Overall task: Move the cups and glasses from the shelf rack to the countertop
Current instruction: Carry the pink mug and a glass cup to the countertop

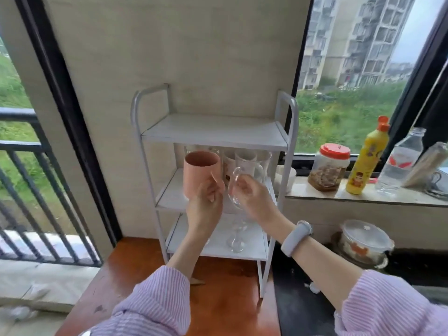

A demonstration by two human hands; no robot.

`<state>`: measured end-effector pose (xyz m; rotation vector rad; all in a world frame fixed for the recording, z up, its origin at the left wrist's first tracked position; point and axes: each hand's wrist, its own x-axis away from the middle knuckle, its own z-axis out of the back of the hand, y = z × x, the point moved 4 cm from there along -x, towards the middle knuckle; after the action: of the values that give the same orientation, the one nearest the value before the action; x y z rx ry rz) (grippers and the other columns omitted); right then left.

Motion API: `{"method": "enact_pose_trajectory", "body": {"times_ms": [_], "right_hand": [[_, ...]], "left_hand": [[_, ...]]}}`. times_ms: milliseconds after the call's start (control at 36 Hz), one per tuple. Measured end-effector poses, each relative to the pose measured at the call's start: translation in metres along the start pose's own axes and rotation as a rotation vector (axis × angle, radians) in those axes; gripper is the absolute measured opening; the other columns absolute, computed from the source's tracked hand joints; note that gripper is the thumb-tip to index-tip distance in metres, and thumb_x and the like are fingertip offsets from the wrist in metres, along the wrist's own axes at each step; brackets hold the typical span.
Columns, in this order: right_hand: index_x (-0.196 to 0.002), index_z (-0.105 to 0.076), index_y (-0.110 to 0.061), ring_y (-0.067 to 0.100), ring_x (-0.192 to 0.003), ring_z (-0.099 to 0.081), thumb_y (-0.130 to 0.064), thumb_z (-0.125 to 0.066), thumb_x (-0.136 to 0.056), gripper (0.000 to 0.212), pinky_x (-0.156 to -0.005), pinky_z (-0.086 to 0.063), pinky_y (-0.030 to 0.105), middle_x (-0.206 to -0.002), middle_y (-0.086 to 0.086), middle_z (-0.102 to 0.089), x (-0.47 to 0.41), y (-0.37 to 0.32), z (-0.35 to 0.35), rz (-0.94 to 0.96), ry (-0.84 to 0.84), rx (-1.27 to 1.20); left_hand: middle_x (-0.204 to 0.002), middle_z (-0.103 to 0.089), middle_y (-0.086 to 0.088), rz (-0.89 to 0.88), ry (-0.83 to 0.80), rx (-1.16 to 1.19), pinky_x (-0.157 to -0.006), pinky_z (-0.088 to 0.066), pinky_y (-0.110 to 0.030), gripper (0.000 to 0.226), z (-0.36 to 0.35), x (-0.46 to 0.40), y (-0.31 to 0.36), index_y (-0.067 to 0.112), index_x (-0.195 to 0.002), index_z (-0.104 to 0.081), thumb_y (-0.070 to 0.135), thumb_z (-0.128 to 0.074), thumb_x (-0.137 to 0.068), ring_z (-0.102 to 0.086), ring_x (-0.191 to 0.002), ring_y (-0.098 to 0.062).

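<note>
A white three-tier shelf rack (214, 135) stands on a reddish wooden countertop (218, 299) against the wall. My left hand (206, 204) grips the handle of a pink mug (201, 172), held in front of the middle shelf. Beside it, my right hand (252, 197) holds a clear glass (234, 187) by its side. Behind them on the middle shelf stand a clear glass mug (252, 163) and a white printed cup (229, 163), partly hidden. Stemmed glasses (236, 238) sit on the bottom shelf. The top shelf is bare.
On the window sill to the right stand a white bowl (287, 178), a red-lidded jar (329, 166), a yellow bottle (367, 156) and a clear water bottle (400, 161). A lidded glass container (363, 243) sits on the dark counter below. A railing (29, 190) is at left.
</note>
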<state>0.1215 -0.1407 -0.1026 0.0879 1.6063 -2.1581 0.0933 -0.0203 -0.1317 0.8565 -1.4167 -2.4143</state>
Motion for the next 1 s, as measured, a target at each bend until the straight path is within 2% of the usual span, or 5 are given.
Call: {"method": "enact_pose_trajectory", "body": {"times_ms": [222, 472, 750, 889, 1000], "right_hand": [[-0.085, -0.057, -0.006, -0.007, -0.055, -0.055, -0.011, -0.049, -0.092, 0.012, -0.056, -0.042, 0.005, -0.070, -0.004, -0.063, 0.004, -0.005, 0.008, -0.044, -0.014, -0.100], [-0.061, -0.039, -0.016, 0.012, -0.053, -0.041, -0.025, -0.043, -0.094, 0.035, -0.066, -0.043, 0.031, -0.054, -0.001, -0.039, 0.014, -0.001, 0.017, -0.092, 0.031, -0.134], [-0.054, -0.027, -0.021, 0.013, -0.042, -0.026, -0.030, -0.058, -0.087, 0.047, -0.050, -0.028, 0.029, -0.044, -0.002, -0.028, 0.022, -0.002, 0.025, -0.165, 0.125, -0.264], [-0.052, -0.025, -0.019, 0.014, -0.041, -0.020, -0.026, -0.064, -0.084, 0.051, -0.043, -0.018, 0.029, -0.050, 0.004, -0.022, 0.036, 0.001, 0.026, -0.085, 0.225, -0.304], [-0.051, -0.027, -0.016, 0.015, -0.045, -0.017, -0.018, -0.063, -0.085, 0.050, -0.044, -0.016, 0.030, -0.049, 0.002, -0.020, 0.060, 0.006, 0.029, 0.022, 0.218, -0.334]], "left_hand": [[-0.074, -0.062, -0.007, 0.040, -0.042, 0.239, -0.059, -0.046, -0.027, 0.016, -0.015, -0.011, 0.005, 0.005, -0.091, -0.056, 0.019, -0.049, -0.091, -0.058, -0.068, -0.019], [-0.067, -0.049, 0.002, 0.091, 0.119, 0.228, -0.051, -0.035, -0.020, 0.022, -0.002, 0.004, 0.008, 0.008, -0.083, -0.049, 0.027, -0.052, -0.091, -0.045, -0.059, -0.010], [-0.077, -0.055, -0.003, 0.087, 0.251, 0.112, -0.048, -0.035, -0.010, 0.023, 0.031, 0.014, 0.006, 0.004, -0.087, -0.055, 0.026, -0.058, -0.087, -0.046, -0.062, -0.011], [-0.067, -0.053, 0.003, 0.071, 0.234, 0.143, -0.053, -0.034, -0.019, 0.024, 0.036, 0.026, 0.001, 0.006, -0.079, -0.055, 0.028, -0.059, -0.087, -0.046, -0.060, -0.010], [-0.059, -0.049, 0.006, 0.039, 0.213, 0.176, -0.049, -0.036, -0.011, 0.026, 0.042, 0.051, 0.001, 0.011, -0.067, -0.050, 0.024, -0.061, -0.086, -0.043, -0.054, -0.007]]}}
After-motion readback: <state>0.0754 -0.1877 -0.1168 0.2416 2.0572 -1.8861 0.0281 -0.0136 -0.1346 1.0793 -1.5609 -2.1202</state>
